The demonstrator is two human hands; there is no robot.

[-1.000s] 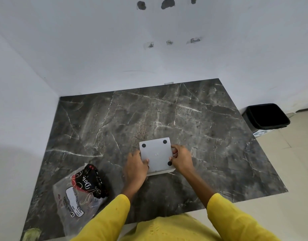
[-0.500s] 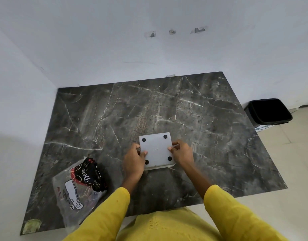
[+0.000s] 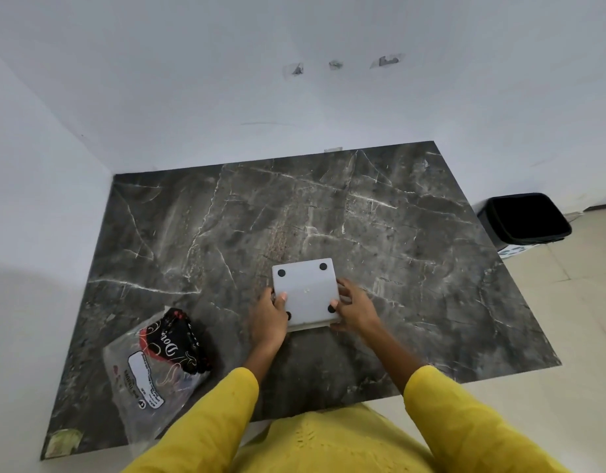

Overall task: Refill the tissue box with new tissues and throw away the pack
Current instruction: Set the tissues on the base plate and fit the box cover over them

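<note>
A square white tissue box [image 3: 306, 288] lies upside down on the dark marble table [image 3: 414, 240], its flat base with black rubber feet facing up. My left hand [image 3: 269, 317] grips its left edge, thumb on the base. My right hand [image 3: 354, 308] grips its right edge. A clear plastic tissue pack [image 3: 158, 363] with a black and red label lies flat on the table to the left, apart from both hands. Whether tissues are inside the box is hidden.
A black waste bin [image 3: 527, 220] stands on the tiled floor beyond the table's right edge. White walls close off the table's far and left sides. A small yellowish scrap [image 3: 62, 442] lies at the near left corner.
Both hands stay on the upturned box; my left thumb has shifted slightly along its left edge. The view has tilted down a little. The pack has not moved.
</note>
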